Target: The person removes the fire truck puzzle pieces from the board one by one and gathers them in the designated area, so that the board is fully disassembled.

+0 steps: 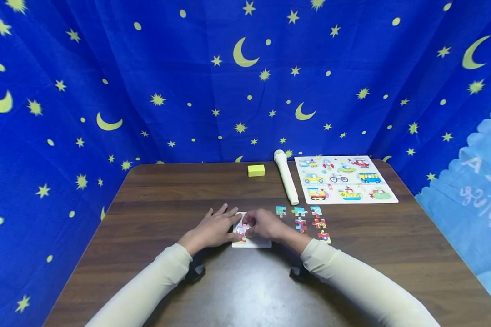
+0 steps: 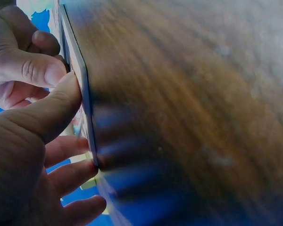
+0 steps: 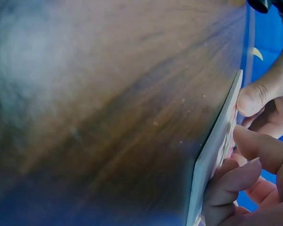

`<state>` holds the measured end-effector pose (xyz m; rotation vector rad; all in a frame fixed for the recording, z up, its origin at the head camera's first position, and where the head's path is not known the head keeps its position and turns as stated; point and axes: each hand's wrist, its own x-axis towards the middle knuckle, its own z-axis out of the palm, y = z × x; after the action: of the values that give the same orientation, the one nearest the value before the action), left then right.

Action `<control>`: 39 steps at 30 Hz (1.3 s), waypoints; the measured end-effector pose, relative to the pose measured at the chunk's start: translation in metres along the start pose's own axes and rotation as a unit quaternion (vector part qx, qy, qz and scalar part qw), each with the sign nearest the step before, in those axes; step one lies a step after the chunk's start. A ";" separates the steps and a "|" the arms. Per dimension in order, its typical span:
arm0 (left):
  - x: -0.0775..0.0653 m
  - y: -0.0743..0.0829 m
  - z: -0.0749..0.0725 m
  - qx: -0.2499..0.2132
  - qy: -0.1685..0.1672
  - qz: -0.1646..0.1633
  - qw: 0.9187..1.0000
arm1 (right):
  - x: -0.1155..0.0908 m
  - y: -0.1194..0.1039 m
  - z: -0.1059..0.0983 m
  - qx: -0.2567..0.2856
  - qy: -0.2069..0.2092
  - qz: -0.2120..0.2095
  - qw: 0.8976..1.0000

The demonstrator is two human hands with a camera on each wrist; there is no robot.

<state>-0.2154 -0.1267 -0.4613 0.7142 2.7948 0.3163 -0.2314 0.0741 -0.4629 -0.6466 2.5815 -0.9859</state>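
Observation:
A small white-framed jigsaw board point(image 1: 258, 244) lies flat on the table, with colourful pieces showing in its left part. My left hand point(image 1: 213, 228) spreads its fingers over the board's left side. In the left wrist view, its thumb point(image 2: 61, 101) presses near the board's edge. Over the board's middle, my right hand point(image 1: 266, 225) has curled fingers and pinches a puzzle piece point(image 1: 245, 222) against the surface, mostly hidden by the fingers. In the right wrist view, that hand's thumb and bent fingers point(image 3: 236, 181) meet the board point(image 3: 212, 157) close to the left thumb.
Several loose puzzle pieces point(image 1: 300, 224) lie right of the board. Behind them are a cream cylindrical stick point(image 1: 287, 177) and a vehicle picture board point(image 1: 331, 190). A yellow block point(image 1: 256, 170) sits at the back of the brown table point(image 1: 167, 190), before a blue star-patterned curtain point(image 1: 204, 113).

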 end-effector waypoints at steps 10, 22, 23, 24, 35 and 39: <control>0.000 0.000 0.003 -0.003 0.003 -0.003 1.000 | 0.003 0.003 0.000 0.032 -0.005 -0.005 0.999; -0.002 0.001 0.001 -0.010 -0.006 -0.003 1.000 | 0.003 0.003 -0.001 -0.053 0.004 -0.050 0.997; -0.002 0.001 0.001 -0.011 -0.007 -0.004 1.000 | 0.003 0.003 -0.001 -0.056 0.006 -0.053 0.997; -0.002 0.001 0.001 -0.012 -0.008 -0.004 1.000 | 0.003 0.003 -0.001 -0.060 0.009 -0.058 0.996; -0.001 0.000 0.001 -0.006 -0.009 -0.006 1.000 | 0.003 0.007 -0.010 -0.075 0.002 -0.096 0.993; -0.001 0.000 0.001 0.001 -0.012 -0.005 1.000 | -0.001 0.017 -0.023 -0.048 0.002 -0.093 0.994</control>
<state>-0.2141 -0.1276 -0.4621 0.6986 2.7763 0.3010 -0.2454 0.0990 -0.4579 -0.9255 2.6233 -0.9209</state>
